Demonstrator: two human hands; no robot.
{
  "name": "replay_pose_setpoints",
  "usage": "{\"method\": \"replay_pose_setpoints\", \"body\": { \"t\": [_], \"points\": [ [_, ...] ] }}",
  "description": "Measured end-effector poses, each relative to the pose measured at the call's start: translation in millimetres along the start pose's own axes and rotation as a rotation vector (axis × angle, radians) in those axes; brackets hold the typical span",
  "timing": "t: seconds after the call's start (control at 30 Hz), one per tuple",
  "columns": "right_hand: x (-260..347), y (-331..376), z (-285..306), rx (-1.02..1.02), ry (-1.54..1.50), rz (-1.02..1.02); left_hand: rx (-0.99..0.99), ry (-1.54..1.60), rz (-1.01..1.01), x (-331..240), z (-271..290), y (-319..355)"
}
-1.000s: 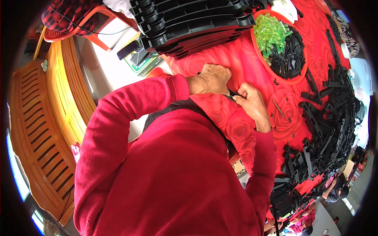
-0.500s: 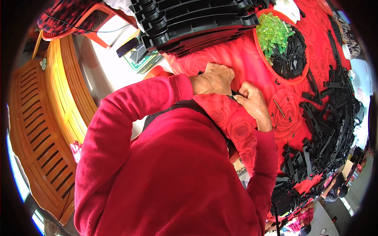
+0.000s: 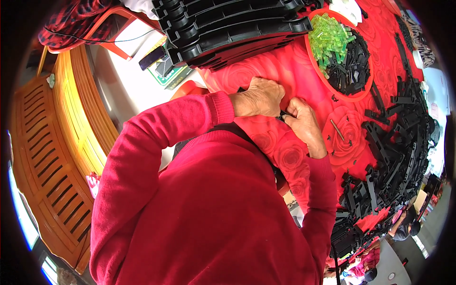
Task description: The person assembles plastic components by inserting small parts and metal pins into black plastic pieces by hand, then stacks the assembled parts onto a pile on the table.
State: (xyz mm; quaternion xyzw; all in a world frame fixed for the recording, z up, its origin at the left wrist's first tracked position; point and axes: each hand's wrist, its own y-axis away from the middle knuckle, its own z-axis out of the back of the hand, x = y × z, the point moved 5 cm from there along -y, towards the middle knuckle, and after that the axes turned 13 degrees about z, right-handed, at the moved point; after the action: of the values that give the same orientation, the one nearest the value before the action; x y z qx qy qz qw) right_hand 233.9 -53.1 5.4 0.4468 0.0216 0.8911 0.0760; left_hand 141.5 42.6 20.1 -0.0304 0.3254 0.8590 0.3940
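Note:
My left hand (image 3: pixel 266 96) is curled closed over the red rose-patterned cloth (image 3: pixel 297 159), gripping a black plastic part. Most of that part is hidden under the fingers. A small dark end of the black plastic part (image 3: pixel 283 114) pokes out between my two hands. My right hand (image 3: pixel 305 124) pinches this end between thumb and fingers. Right of my right hand, a thin brown rod (image 3: pixel 337 129) lies on the cloth among tiny black bits.
A red-rimmed tray (image 3: pixel 353 99) holds green translucent pieces (image 3: pixel 330 40) and small black parts (image 3: pixel 352 71). Large black ribbed panels (image 3: pixel 237 28) are stacked at the far side. Black plastic parts (image 3: pixel 384 161) pile up on the right. A wooden bench (image 3: pixel 50 156) stands left.
My hands stay together on the black part with almost the same grip. The whole view has shifted very slightly.

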Motion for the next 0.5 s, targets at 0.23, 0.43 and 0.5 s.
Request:
{"method": "replay_pose_setpoints", "body": {
  "t": [0.23,0.43,0.5],
  "points": [
    [4.1,-2.2,0.9,0.049,-0.108,-0.007,-0.007,0.011,-0.004,-1.8,4.2,-0.2],
    [-1.1,-1.0,2.0,0.042,-0.129,-0.049,-0.054,-0.022,0.019,0.0,1.4,-2.1],
    [-7.6,-1.1,-1.1,0.035,-0.123,-0.018,-0.051,-0.028,0.014,0.6,-3.1,-3.0]
  ]
}}
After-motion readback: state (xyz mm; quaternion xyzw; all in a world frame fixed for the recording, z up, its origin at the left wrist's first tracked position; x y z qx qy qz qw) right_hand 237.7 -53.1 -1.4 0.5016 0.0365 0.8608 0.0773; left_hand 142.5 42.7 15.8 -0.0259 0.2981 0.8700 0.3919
